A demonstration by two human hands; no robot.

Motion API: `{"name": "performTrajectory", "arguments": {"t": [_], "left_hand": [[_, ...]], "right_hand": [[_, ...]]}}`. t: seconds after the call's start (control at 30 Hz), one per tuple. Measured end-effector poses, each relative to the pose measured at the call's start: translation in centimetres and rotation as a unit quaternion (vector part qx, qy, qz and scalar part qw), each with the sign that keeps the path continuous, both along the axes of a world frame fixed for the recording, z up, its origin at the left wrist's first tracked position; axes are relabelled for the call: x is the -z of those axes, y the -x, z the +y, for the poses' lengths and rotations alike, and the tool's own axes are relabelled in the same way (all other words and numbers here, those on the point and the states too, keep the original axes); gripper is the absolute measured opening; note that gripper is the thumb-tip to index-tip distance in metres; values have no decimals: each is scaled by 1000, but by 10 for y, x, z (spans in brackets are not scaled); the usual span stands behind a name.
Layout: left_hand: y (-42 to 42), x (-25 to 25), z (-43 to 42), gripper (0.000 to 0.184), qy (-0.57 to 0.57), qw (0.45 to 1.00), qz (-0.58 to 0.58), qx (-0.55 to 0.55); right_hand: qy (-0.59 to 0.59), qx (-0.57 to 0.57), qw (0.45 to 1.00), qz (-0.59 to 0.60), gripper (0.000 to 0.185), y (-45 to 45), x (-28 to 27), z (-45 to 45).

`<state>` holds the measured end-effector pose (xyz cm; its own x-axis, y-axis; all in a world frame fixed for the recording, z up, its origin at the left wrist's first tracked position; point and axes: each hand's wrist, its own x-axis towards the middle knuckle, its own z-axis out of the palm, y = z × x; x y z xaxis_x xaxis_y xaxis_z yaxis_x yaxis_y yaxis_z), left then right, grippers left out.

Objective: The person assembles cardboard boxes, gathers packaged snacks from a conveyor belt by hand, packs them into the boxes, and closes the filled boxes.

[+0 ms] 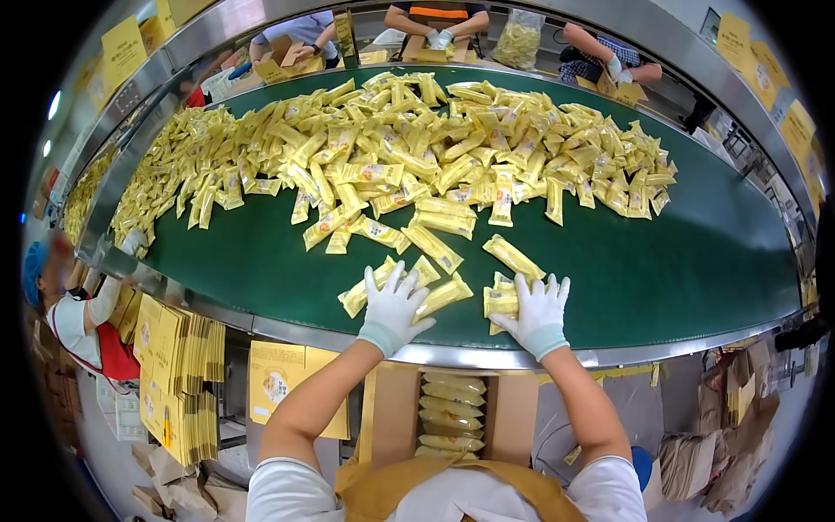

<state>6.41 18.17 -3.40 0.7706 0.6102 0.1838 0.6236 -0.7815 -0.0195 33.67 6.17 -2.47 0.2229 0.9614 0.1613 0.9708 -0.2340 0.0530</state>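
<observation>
At the near side, in front of a person's brown apron, stands a cardboard box with its flaps turned outward. Inside it, yellow packets lie flat in a column, one after another. To the left of this box is a yellow printed sheet of board, and further left are stacks of flat yellow boxes. On the floor at the right lie brown papers.

Above the box runs the metal edge of a green belt, and both of the person's forearms reach across this edge. The left hand, in a white glove, is wide, with fingers spread and palm down over a few loose packets, which show on both sides of it. The right hand, gloved also, is wide too, and it touches a small group of packets at its left side. How firmly the hands press, I cannot tell. One more packet lies just beyond the right fingers.

Farther on the belt, a big heap of the same packets spreads from the left end almost to the right. At the left, a co-worker in a red apron reaches a gloved hand to it. Across the belt, other workers have their hands at boxes, and a clear bag full of packets stands between two of them.
</observation>
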Motion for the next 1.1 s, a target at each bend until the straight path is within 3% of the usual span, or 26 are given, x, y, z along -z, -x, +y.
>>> {"name": "performTrajectory", "arguments": {"t": [0.13,0.2,0.23,0.3,0.4,0.43,0.53,0.57,0.6,0.7,0.8,0.93,0.97,1.07,1.1], "left_hand": [[-13,-14,-5,77,68,997,3,44],[-22,-24,-4,73,117,991,25,62],[-26,-22,-1,71,139,987,47,73],[-37,-24,10,63,209,971,95,74],[-23,-24,13,56,281,957,-45,52],[-17,-32,7,54,277,956,-93,17],[-5,-63,-3,51,275,942,-58,-184],[-5,-51,0,47,240,944,-35,-223],[-6,-36,3,46,194,957,-26,-213],[-13,-6,4,45,63,975,21,-212],[-16,-2,9,44,106,970,28,-219],[-9,-33,3,47,296,944,43,-140],[-7,-38,1,48,311,935,-11,-167],[1,-54,14,47,219,918,-112,-310],[4,-63,22,46,198,913,-107,-341]], "right_hand": [[19,9,1000,2,76,-15,-3,-11],[11,2,1000,-15,66,-33,11,-6],[63,4,995,80,55,-40,1,-4],[-9,-24,993,114,45,-49,0,-10],[-85,-2,975,206,42,-49,-30,-25],[-113,-3,964,241,44,-46,-40,-33],[-37,-56,965,253,45,-43,-47,-50],[32,-50,977,205,45,-40,-38,-52],[93,-53,979,172,47,-38,-17,-54],[92,-48,984,145,48,-28,-4,-46],[121,-77,971,191,48,-27,-22,-42],[52,-53,985,156,44,-36,-51,-9],[73,-40,985,152,43,-42,-45,1],[125,-11,984,125,42,-43,-29,18],[141,-3,984,111,41,-41,-27,21]]}}
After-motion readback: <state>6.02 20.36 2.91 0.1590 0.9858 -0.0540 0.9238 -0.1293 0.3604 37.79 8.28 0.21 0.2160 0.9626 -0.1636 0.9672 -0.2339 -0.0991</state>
